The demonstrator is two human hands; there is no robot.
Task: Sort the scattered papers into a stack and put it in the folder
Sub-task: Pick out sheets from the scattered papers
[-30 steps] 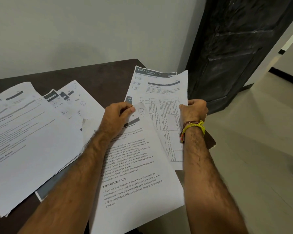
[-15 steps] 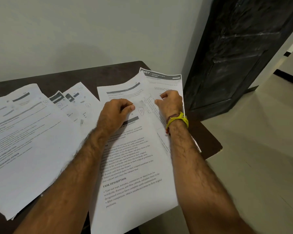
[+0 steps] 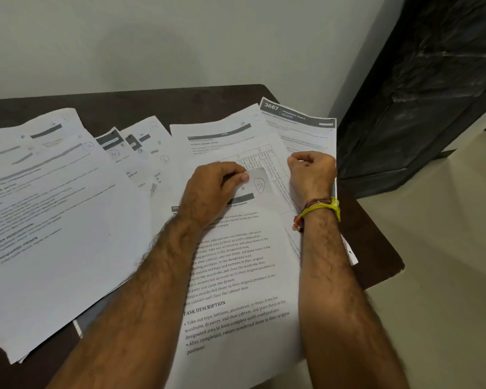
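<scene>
White printed sheets lie fanned across the dark table (image 3: 197, 105). The left hand (image 3: 211, 192) pinches the top of the near sheet (image 3: 236, 276), headed "TASK DESCRIPTION" and hand-marked "51"; its long axis runs away from the person, tilted slightly right. The right hand (image 3: 310, 175), fingers curled, grips the table-printed sheet (image 3: 227, 147) over the page numbered "3667" (image 3: 306, 127). More sheets (image 3: 54, 206) overlap at left.
</scene>
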